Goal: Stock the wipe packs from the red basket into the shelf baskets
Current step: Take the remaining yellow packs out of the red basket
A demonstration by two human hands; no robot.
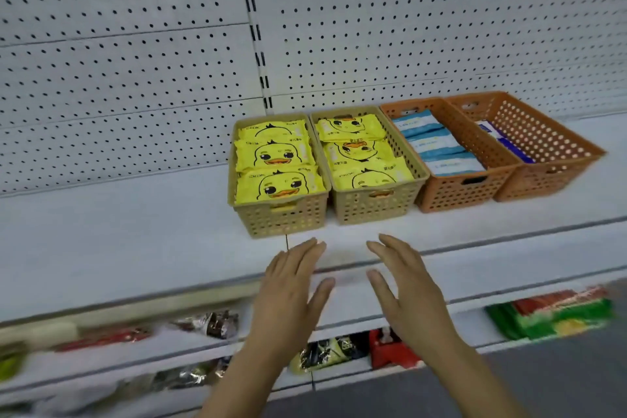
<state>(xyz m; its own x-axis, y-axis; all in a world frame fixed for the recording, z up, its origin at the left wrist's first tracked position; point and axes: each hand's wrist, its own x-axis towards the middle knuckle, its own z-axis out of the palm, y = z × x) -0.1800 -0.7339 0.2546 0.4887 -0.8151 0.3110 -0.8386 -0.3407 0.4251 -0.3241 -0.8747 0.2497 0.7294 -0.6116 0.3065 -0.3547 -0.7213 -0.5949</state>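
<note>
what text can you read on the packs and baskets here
"ceok", as best it reads: top left corner of the yellow duck packs in the left tan basket.
Small print on the yellow packs' right corners: too small to read.
Labels on the blue packs in the orange basket: blurred, unreadable.
Packaging of the goods on the lower shelves: blurred, unreadable.

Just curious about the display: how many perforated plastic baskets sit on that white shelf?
4, in a row on the white metal shelf: left tan perforated plastic basket, right tan basket, left orange basket, right orange basket. More could sit beyond the frame's right edge.
</note>
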